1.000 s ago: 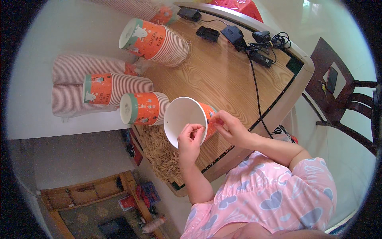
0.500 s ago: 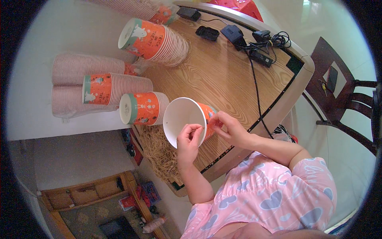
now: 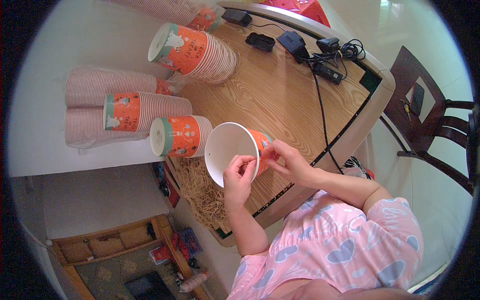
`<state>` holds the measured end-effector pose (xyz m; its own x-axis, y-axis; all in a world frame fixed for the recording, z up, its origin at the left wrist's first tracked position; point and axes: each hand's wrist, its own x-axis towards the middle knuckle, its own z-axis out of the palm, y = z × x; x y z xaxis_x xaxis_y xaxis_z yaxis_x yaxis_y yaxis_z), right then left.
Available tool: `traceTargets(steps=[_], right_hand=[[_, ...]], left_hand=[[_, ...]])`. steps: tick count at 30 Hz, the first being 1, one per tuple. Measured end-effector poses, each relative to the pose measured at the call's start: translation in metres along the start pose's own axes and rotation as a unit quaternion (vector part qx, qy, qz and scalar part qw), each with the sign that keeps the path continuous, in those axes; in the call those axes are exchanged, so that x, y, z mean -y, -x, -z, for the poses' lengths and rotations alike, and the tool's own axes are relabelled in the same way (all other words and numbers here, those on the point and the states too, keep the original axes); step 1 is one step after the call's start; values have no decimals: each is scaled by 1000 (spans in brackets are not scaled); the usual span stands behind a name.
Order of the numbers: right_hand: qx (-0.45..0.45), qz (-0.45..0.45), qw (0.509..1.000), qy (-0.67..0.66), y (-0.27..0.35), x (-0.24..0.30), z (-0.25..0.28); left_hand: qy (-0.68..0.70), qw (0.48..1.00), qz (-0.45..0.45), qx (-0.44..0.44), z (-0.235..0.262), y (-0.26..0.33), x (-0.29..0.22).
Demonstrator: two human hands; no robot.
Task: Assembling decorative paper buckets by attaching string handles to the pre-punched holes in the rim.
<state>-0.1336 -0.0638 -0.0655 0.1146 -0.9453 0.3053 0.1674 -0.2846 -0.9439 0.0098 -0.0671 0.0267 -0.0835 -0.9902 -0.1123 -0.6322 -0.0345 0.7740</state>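
Note:
A paper bucket [image 3: 227,145], white inside with an orange printed outside, lies tilted on the table with its mouth facing me. A small dark hole shows in its inner left wall. My left hand [image 3: 238,182] is closed at the right part of the rim, with thumb and fingertips pressed together just inside the bucket. Against the orange outer wall, my right hand [image 3: 286,160] is closed in a pinch opposite the left fingertips. Whatever sits between the fingertips is too small to make out. A heap of tan twine [image 3: 202,195] lies on the table left of my left forearm.
Nested bucket stacks [image 3: 180,136] lie left of the bucket, with a taller stack [image 3: 192,52] farther back. Plastic-wrapped stacks [image 3: 100,107] are at the far left. Black power adapters [image 3: 294,46] and cables lie toward the far right edge. A dark chair [image 3: 425,100] stands at the right.
My left fingers have shifted very slightly at the rim, and the right fingertips have moved a little. The bucket stays in nearly the same place.

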Motion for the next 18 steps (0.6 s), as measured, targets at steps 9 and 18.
traceTargets(steps=[9, 18], right_hand=[[2, 24, 1000, 15, -4, 4, 1], [-26, -33, 999, 15, 1, -4, 7]], left_hand=[[-9, 1000, -1, 8, 1, 0, -2], [26, 999, 25, -23, 0, 3, -2]])
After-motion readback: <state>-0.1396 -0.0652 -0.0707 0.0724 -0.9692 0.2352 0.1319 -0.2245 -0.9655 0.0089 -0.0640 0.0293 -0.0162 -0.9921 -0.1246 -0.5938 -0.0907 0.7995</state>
